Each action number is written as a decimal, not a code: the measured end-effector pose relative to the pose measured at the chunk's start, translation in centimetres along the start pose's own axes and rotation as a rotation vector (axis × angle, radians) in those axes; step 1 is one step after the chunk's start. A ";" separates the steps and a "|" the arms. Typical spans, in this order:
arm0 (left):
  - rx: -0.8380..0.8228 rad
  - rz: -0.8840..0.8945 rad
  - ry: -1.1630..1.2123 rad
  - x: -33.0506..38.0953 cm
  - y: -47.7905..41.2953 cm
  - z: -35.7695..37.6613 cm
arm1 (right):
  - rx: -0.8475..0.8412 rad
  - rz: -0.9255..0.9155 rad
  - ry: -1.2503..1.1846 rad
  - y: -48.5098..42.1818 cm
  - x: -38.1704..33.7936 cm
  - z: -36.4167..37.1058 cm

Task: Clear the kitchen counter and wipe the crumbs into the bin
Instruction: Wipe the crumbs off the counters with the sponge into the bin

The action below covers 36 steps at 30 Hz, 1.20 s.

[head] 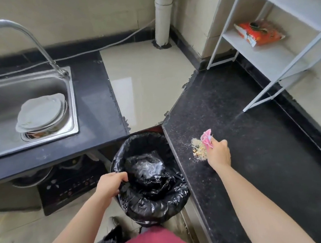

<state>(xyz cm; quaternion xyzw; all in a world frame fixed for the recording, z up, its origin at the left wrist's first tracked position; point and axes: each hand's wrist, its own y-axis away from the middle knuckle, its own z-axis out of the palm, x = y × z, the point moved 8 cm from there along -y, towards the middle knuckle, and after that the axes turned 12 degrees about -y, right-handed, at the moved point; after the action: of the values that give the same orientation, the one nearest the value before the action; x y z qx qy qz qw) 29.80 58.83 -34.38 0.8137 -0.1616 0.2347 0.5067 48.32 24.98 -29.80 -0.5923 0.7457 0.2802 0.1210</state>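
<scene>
Meanwhile right hand (218,153) grip pinches cloth (206,138) upright beside crumbs (199,150); left hand (111,185) grips bin (151,198) rim.

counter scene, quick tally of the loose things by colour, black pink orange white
black: 1, bin
pink: 1, cloth
orange: 1, packet
white: 1, stack of plates, number in it unclear
total: 4

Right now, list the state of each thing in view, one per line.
Left hand: gripping the bin rim.
Right hand: holding the cloth on the counter.
Cloth: bunched, beside the crumbs.
Crumbs: piled near the counter edge.
Bin: open, lined with a black bag.
Plates: stacked in the sink.
Packet: lying on the shelf.
</scene>
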 end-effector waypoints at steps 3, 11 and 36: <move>-0.005 -0.004 0.012 -0.3 0.0 0.2 | -0.054 -0.094 -0.023 3.0 -2.2 2.5; 0.014 0.009 -0.013 -0.8 0.2 0.2 | -0.337 -0.242 -0.314 7.0 -7.8 5.4; 0.054 0.089 -0.070 -0.5 1.4 0.4 | -0.120 -0.172 -0.163 2.1 -2.9 -1.2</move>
<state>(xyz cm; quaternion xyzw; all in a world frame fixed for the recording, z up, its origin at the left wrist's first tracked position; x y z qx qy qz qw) 28.73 57.90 -33.75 0.8269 -0.2087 0.2325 0.4677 47.33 26.99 -26.75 -0.6356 0.6617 0.3600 0.1691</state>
